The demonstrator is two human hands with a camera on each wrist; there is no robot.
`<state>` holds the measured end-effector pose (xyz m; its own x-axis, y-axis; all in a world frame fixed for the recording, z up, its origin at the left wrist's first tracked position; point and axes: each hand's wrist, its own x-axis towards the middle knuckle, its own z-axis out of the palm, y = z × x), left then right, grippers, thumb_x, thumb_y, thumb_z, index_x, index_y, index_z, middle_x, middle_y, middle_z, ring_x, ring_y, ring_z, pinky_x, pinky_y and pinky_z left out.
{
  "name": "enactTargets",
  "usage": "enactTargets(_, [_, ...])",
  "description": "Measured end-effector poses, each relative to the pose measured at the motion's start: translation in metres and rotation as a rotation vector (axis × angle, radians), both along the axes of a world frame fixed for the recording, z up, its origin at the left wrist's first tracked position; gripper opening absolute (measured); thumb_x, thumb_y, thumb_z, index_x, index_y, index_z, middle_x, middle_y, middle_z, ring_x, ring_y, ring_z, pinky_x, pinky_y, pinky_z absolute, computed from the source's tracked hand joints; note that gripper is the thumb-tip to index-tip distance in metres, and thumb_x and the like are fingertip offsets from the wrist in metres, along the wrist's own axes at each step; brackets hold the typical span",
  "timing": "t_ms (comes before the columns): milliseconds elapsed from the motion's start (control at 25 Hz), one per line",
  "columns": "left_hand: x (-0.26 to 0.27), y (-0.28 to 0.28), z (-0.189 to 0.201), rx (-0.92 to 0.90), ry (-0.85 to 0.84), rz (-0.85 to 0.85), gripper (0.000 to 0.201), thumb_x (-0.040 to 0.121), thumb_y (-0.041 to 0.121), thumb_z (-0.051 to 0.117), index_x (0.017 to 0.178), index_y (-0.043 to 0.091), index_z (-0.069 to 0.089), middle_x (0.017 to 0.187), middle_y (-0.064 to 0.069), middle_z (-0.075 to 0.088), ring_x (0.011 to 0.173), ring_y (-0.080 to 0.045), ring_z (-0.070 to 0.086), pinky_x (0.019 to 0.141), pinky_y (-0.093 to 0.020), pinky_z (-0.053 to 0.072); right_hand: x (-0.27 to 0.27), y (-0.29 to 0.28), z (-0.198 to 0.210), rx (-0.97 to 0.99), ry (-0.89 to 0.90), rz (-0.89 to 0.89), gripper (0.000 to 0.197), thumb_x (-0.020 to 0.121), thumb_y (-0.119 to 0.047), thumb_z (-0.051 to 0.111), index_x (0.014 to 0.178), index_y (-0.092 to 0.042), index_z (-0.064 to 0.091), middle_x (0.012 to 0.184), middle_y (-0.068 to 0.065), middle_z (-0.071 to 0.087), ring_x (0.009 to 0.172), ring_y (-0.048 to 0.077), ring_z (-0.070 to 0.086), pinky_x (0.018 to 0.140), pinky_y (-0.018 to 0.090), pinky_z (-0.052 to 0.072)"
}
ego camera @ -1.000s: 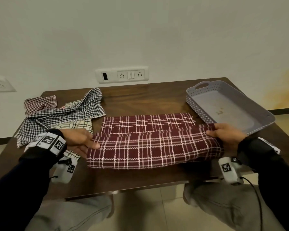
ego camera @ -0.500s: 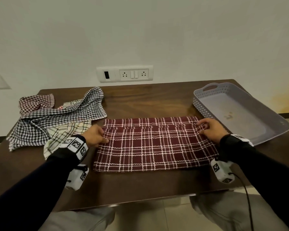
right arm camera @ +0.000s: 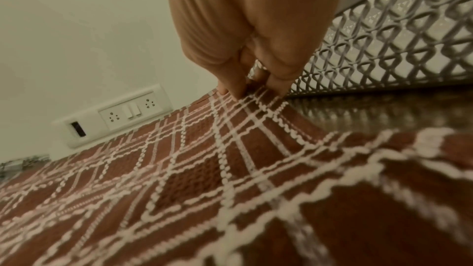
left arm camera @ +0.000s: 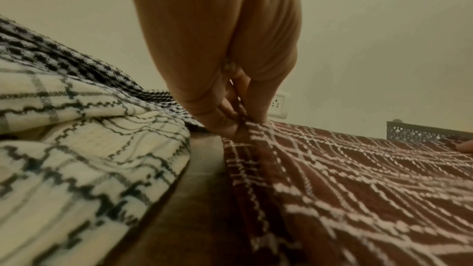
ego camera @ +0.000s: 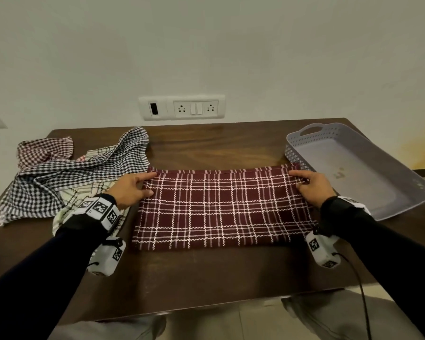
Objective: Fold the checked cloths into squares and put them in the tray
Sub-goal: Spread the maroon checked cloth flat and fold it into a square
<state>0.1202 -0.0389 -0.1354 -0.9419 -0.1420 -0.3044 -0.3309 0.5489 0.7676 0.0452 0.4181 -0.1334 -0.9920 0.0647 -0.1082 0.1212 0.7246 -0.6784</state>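
A maroon checked cloth (ego camera: 221, 207) lies folded in half lengthways on the brown table (ego camera: 206, 278), its doubled edge at the far side. My left hand (ego camera: 133, 190) pinches the cloth's far left corner (left arm camera: 243, 128) between thumb and fingers. My right hand (ego camera: 309, 185) pinches the far right corner (right arm camera: 256, 90), close to the wall of the grey tray (ego camera: 388, 200). The tray (right arm camera: 399, 43) stands at the right with nothing in it.
A heap of unfolded checked cloths sits at the left: black-and-white (ego camera: 66, 177), cream (left arm camera: 76, 149) and red-and-white (ego camera: 44, 149). A socket plate (ego camera: 182, 107) is on the wall behind. The table's front edge is near my knees.
Both hands carried the cloth's near edge away from me and laid it on the far edge, so the cloth now lies folded flat.
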Motion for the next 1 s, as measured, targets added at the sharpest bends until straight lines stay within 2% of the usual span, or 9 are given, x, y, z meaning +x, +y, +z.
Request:
enactTargets(80, [-0.002, 0.003, -0.008, -0.067, -0.059, -0.042, 0.069, 0.087, -0.003, 0.069, 0.148, 0.018, 0.044, 0.133, -0.006, 0.059, 0.112, -0.019, 0.059, 0.097, -0.028, 0.048, -0.002, -0.005, -0.004, 0.069, -0.050, 0.037, 0.053, 0.088, 0.009, 0.050, 0.132, -0.019, 0.063, 0.118, 0.014, 0.069, 0.077, 0.034, 0.070, 0.068, 0.038, 0.060])
enactTargets(160, [-0.005, 0.004, -0.012, -0.107, -0.114, -0.060, 0.069, 0.089, 0.001, 0.068, 0.150, 0.022, 0.041, 0.107, -0.003, 0.066, 0.086, -0.015, 0.062, 0.073, -0.021, 0.052, -0.007, -0.008, -0.009, 0.118, -0.076, 0.069, 0.056, 0.087, 0.010, 0.049, 0.135, -0.016, 0.060, 0.132, 0.015, 0.062, 0.073, 0.024, 0.067, 0.060, 0.027, 0.054])
enactTargets(240, [-0.006, 0.006, -0.011, -0.091, -0.144, -0.042, 0.070, 0.090, 0.003, 0.067, 0.150, 0.025, 0.038, 0.084, 0.000, 0.062, 0.068, -0.014, 0.058, 0.058, -0.022, 0.051, -0.010, -0.010, -0.011, 0.162, -0.092, 0.069, 0.056, 0.086, 0.007, 0.049, 0.137, -0.014, 0.059, 0.140, 0.015, 0.057, 0.079, 0.023, 0.063, 0.064, 0.024, 0.051])
enactTargets(280, [-0.006, 0.007, -0.009, -0.130, -0.145, -0.056, 0.072, 0.090, 0.007, 0.068, 0.151, 0.026, 0.035, 0.087, -0.003, 0.064, 0.070, -0.017, 0.060, 0.061, -0.025, 0.054, -0.011, -0.012, -0.010, 0.191, -0.092, 0.057, 0.056, 0.085, 0.005, 0.049, 0.138, -0.012, 0.058, 0.142, 0.016, 0.055, 0.090, 0.027, 0.065, 0.073, 0.027, 0.052])
enactTargets(360, [-0.007, 0.013, -0.004, -0.379, -0.127, -0.145, 0.081, 0.089, 0.019, 0.072, 0.155, 0.022, 0.026, 0.126, -0.012, 0.062, 0.106, -0.027, 0.062, 0.092, -0.034, 0.051, -0.010, -0.021, -0.007, 0.359, -0.073, 0.052, 0.054, 0.084, -0.003, 0.053, 0.138, -0.008, 0.056, 0.147, 0.017, 0.047, 0.121, 0.036, 0.055, 0.098, 0.038, 0.047])
enactTargets(480, [-0.006, 0.045, -0.001, -0.844, -0.063, -0.196, 0.093, 0.090, 0.041, 0.065, 0.158, 0.015, 0.007, 0.164, -0.013, 0.013, 0.148, -0.034, 0.022, 0.119, -0.047, 0.024, 0.005, -0.060, 0.005, 0.669, 0.017, 0.208, 0.051, 0.088, -0.022, 0.055, 0.137, -0.009, 0.050, 0.157, 0.017, 0.028, 0.140, 0.039, 0.031, 0.112, 0.048, 0.032])
enactTargets(600, [0.000, 0.103, 0.001, -0.819, -0.028, -0.415, 0.081, 0.099, 0.049, 0.044, 0.158, 0.016, -0.001, 0.166, -0.005, -0.010, 0.153, -0.028, -0.006, 0.121, -0.049, 0.007, 0.022, -0.116, 0.008, 0.601, -0.050, 0.532, 0.068, 0.099, -0.041, 0.046, 0.156, -0.013, 0.022, 0.166, 0.007, 0.007, 0.152, 0.029, 0.009, 0.122, 0.047, 0.016])
enactTargets(760, [0.013, 0.143, -0.027, -0.747, -0.168, -0.684, 0.076, 0.101, 0.056, 0.027, 0.157, 0.022, -0.010, 0.164, 0.001, -0.020, 0.150, -0.023, -0.020, 0.121, -0.047, -0.004, 0.043, -0.162, -0.022, 0.601, -0.190, 0.817, 0.070, 0.103, -0.048, 0.028, 0.158, -0.022, -0.005, 0.165, -0.002, -0.015, 0.151, 0.019, -0.015, 0.122, 0.044, -0.005])
enactTargets(1000, [0.016, 0.126, -0.039, -0.704, -0.273, -0.612, 0.091, 0.093, 0.073, 0.024, 0.154, 0.023, -0.023, 0.156, 0.006, -0.037, 0.145, -0.020, -0.033, 0.119, -0.050, -0.015, 0.037, -0.098, -0.040, 0.625, -0.281, 0.548, 0.091, 0.088, -0.080, 0.013, 0.155, -0.026, -0.019, 0.159, -0.008, -0.031, 0.147, 0.015, -0.028, 0.119, 0.049, -0.017])
